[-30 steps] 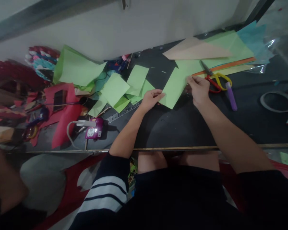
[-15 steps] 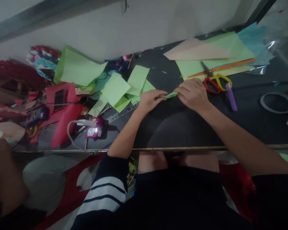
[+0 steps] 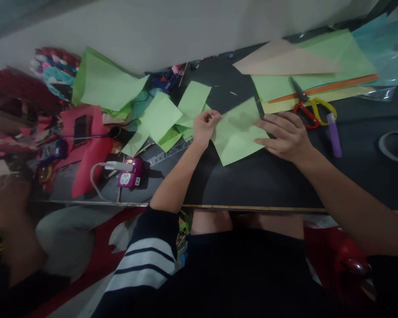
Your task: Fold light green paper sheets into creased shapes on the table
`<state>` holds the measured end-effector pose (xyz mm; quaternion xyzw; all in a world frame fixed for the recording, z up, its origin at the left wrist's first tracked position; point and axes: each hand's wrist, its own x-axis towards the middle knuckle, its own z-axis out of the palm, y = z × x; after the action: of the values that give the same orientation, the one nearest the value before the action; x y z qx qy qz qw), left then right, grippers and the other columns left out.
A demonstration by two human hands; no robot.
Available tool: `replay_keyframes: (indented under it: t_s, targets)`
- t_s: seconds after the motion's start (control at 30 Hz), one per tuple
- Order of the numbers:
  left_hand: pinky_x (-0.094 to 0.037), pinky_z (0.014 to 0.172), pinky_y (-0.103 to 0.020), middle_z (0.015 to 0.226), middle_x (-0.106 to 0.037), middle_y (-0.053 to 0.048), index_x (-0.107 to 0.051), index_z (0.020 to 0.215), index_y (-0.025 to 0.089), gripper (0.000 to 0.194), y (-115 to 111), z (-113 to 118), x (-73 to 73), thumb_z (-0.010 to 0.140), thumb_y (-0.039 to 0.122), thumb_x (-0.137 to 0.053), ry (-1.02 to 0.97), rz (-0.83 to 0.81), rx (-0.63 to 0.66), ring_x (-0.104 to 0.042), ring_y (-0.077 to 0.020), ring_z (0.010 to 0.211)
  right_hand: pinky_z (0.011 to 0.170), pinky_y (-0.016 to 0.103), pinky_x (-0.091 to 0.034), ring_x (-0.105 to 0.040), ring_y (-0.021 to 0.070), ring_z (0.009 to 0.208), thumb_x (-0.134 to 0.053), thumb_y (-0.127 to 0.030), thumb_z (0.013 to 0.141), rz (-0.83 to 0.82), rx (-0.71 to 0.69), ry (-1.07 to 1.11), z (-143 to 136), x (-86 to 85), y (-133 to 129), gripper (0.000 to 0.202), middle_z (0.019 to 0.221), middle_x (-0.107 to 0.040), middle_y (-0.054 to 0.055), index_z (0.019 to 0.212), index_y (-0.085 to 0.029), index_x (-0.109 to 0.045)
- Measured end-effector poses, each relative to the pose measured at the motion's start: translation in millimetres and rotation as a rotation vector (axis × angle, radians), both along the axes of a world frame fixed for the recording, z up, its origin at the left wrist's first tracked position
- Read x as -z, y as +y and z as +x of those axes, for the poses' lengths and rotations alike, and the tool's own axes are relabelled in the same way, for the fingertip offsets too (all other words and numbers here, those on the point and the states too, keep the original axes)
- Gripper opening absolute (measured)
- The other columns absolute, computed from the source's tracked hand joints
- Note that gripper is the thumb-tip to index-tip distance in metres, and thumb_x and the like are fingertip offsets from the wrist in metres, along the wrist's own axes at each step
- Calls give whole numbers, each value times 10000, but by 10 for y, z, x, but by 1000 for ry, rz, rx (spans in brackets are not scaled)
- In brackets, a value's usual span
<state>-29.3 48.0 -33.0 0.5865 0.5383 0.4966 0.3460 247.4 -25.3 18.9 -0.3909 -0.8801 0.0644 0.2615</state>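
Observation:
A light green sheet of paper [image 3: 237, 137] lies spread and slightly tilted in front of me, its surface showing faint shadows. At its upper left corner my left hand [image 3: 205, 128] is closed, with thumb and fingers pinching the paper's edge. My right hand [image 3: 285, 134] is at the right edge, fingers apart and stretched out, the tips touching or just over the sheet. Scissors [image 3: 307, 99] with red and yellow handles lie beyond my right hand, beside a purple capped stick [image 3: 334, 134].
More green sheets [image 3: 161, 119] and a clear ruler [image 3: 167, 154] lie left of my hands. A purple plug adapter [image 3: 130, 174] with a white cable stands near the table edge. Stacked coloured papers [image 3: 285, 59] are at the back right. A co-worker's hand [image 3: 11, 190] is at far left.
The green paper, seen nearly edge-on between both hands before, now shows its broad face. My right hand has moved right and its fingers have spread; my left hand stays at the left edge.

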Motion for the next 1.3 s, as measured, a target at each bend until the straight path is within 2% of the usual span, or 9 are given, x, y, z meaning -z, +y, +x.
replay_keyframes:
  t_s: [0.17,0.43,0.57,0.73,0.83,0.93,1.07,1.2,1.3]
  targets:
    - [-581,1009,-402,1255,-735,-145,-717,1225,247,449,-77,-129,-104,936,581,-803,321,215,-21,-667,-305,1284,1021,462,-643,-810,262,1149,-462,-312,1087,-75,-176,-58,61,39,-35,400,1148,-868,21,972,-334,-845]
    - [-603,1137,-455,1415,-769,-137,-808,1245,235,290,-518,-278,-255,1078,368,-613,661,336,737,-723,-283,1347,1019,485,-644,-818,294,1093,-628,-335,1005,-207,-202,48,119,32,-56,257,1140,-868,33,1005,-330,-886]
    - [-620,1143,-420,1452,-759,-130,-816,1285,241,293,-505,-372,-246,1066,358,-660,601,277,750,-734,-271,1354,958,494,-636,-807,279,910,-792,-490,906,-373,-94,317,96,141,46,185,936,-863,16,799,-357,-866]
    - [-576,1209,-497,1397,-788,-131,-867,1149,234,554,-484,-405,-247,1126,595,-448,383,218,727,-695,-295,1422,590,353,-522,-655,195,592,-869,-533,820,-528,236,443,17,170,78,254,613,-714,-12,732,-295,-851]
    - [-528,1251,-546,1400,-782,-143,-871,1158,246,739,-489,-447,-242,1083,754,-340,271,203,758,-635,-319,1488,576,335,-498,-654,185,610,-892,-572,765,-553,220,499,-7,91,23,283,662,-750,3,741,-291,-859]
    - [-485,1288,-571,1483,-729,-131,-854,1231,286,695,-494,-489,-268,914,855,-613,305,201,835,-577,-360,1536,609,339,-519,-691,201,647,-900,-611,705,-638,124,469,20,11,4,328,718,-799,33,721,-286,-863]
    - [-476,1308,-544,1512,-712,-81,-865,1195,328,551,-496,-493,-319,768,673,-917,384,153,849,-575,-361,1539,584,330,-470,-667,184,579,-881,-520,718,-740,155,318,45,-8,69,249,660,-787,18,696,-273,-860]
    - [-535,1263,-501,1471,-744,-71,-897,959,285,249,-491,-458,-322,959,513,-798,362,103,786,-588,-329,1531,614,338,-486,-698,198,610,-890,-431,767,-635,171,239,-14,46,77,165,628,-760,-11,691,-293,-843]
    - [-557,1241,-493,1457,-752,-72,-866,784,260,347,-511,-431,-316,1015,480,-727,369,76,751,-592,-325,1529,649,354,-523,-714,208,645,-882,-489,827,-550,173,283,-44,62,18,189,680,-778,-7,761,-314,-853]
